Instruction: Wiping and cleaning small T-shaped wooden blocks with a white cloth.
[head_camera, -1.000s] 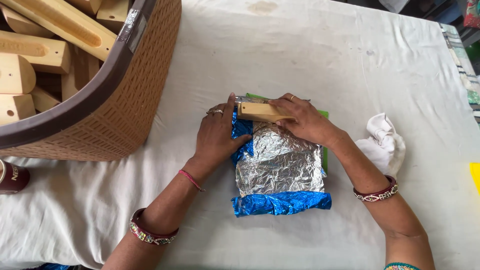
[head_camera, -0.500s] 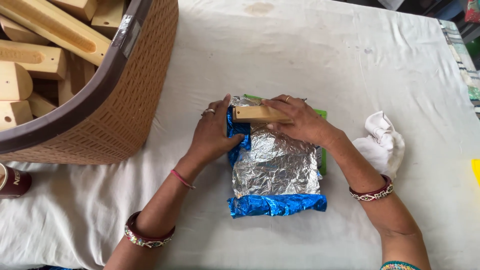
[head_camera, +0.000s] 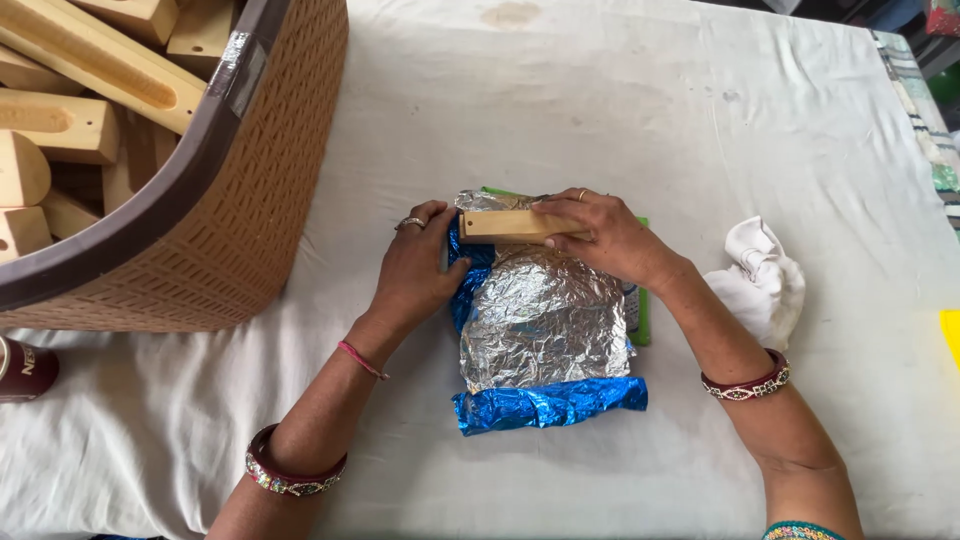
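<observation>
Head view, looking down on a table (head_camera: 620, 90) spread with a white cloth. Near the middle of the table lay a sheet of foil (head_camera: 545, 320), silver face up and blue on its underside, the blue showing along its near edge and left side; a green item (head_camera: 640, 325) peeked out from under its right side, too covered for me to identify. Across the far edge of the foil I saw a short wooden block (head_camera: 508, 225) lying flat. My right hand (head_camera: 610, 238) rested on the block's right half, its grip closed over the wood from above, fingers curled along the far face. My left hand (head_camera: 415, 270) pressed at the block's left end, thumb against the wood and fingers bent over the crumpled foil there; I judged this grip to be clamped on block and foil together, though the fingertips were partly hidden.

To do the wrapping well, I judged that the block should stay square to the foil's far edge, the right hand pinning it while the left drew the foil snug against the end face without tearing it.

A large woven brown basket (head_camera: 250, 200) stood at the far left corner of the table, filled with similar wooden pieces (head_camera: 60, 125). A crumpled white rag (head_camera: 760, 280) lay just right of the right wrist. A dark red cup (head_camera: 25, 368) sat at the left edge.
</observation>
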